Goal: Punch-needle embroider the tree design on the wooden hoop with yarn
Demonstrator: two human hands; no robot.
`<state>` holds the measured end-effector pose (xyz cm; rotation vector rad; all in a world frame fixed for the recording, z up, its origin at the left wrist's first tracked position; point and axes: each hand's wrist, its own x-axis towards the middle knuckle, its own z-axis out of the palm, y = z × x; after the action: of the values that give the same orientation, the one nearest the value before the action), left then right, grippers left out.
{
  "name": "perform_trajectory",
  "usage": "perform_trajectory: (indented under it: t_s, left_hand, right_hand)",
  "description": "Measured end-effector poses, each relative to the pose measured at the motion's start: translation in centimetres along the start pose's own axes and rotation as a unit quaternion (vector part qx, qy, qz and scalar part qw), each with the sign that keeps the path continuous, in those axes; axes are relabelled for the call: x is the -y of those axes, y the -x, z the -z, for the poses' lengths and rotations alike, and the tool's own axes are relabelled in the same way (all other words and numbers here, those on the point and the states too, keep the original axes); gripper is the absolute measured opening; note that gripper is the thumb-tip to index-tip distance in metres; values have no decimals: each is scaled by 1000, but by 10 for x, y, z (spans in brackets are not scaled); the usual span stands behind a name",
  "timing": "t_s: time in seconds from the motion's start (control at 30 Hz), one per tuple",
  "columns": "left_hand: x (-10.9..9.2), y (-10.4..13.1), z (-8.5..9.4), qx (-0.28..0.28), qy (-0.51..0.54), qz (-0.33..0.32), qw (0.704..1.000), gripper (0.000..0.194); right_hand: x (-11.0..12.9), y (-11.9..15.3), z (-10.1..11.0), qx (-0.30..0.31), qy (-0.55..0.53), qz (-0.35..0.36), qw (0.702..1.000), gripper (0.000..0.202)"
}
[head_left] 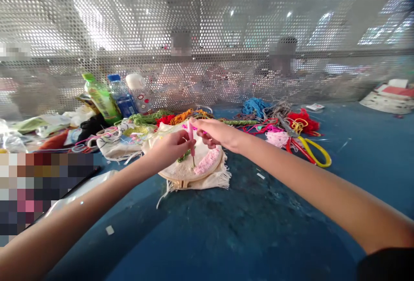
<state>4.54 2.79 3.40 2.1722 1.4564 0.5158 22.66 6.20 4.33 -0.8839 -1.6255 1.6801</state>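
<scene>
A pink punch needle (191, 139) stands nearly upright, its metal tip down at the cream cloth (174, 170) stretched in a round wooden embroidery hoop (185, 182). My left hand (172, 148) is closed around its handle, thumb and fingers pinched together. By the top of the tool is my right hand (217, 133), fingers curled and index fingertip at the handle's upper end; whatever it pinches is hidden. Fluffy pink loops (207, 161) fill a curved patch at the hoop's right side. A small green stitched patch (184, 156) lies partly behind the tool.
Yarn bundles line the back, including blue yarn (255, 107) and red yarn (304, 121). Scissors (312, 151) with red and yellow handles lie right. Bottles, one green (102, 100), stand back left before a perforated metal screen (207, 22). Paper scraps dot the blue table (246, 229).
</scene>
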Motion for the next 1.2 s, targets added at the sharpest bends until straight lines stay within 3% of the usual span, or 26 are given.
perform_trajectory:
  t_s: [0.23, 0.37, 0.47, 0.53, 0.6, 0.7, 0.87, 1.0, 1.2]
  left_hand:
    - [-3, 3, -1, -44, -63, -29, 997, 21]
    - [-4, 7, 1, -40, -68, -30, 996, 22]
    - [-6, 10, 4, -43, -74, -34, 996, 22]
    - [-6, 10, 6, -49, -70, -39, 996, 23]
    - [-5, 10, 7, -49, -65, -47, 996, 24]
    - [-4, 9, 7, -58, -78, -55, 994, 24]
    - [-9, 12, 6, -63, -95, -50, 992, 30]
    - [-14, 12, 6, -60, -82, -39, 994, 29]
    - [-28, -7, 12, -56, 106, -42, 992, 29]
  right_hand:
    - [29, -4, -7, -19, -52, 44, 997, 2]
    - [38, -2, -3, -23, -97, 93, 991, 7]
    - [39, 0, 8, -64, -38, 127, 989, 13]
    - [32, 2, 14, -54, 62, 117, 990, 24]
    - [19, 7, 16, 8, 156, 74, 985, 35]
    - [-9, 17, 8, 63, 210, 44, 975, 37]
    - [-48, 24, -13, 56, 169, 84, 980, 32]
    - [-55, 21, -18, 7, 89, 105, 990, 29]
    - [-58, 16, -15, 35, 56, 114, 991, 19]
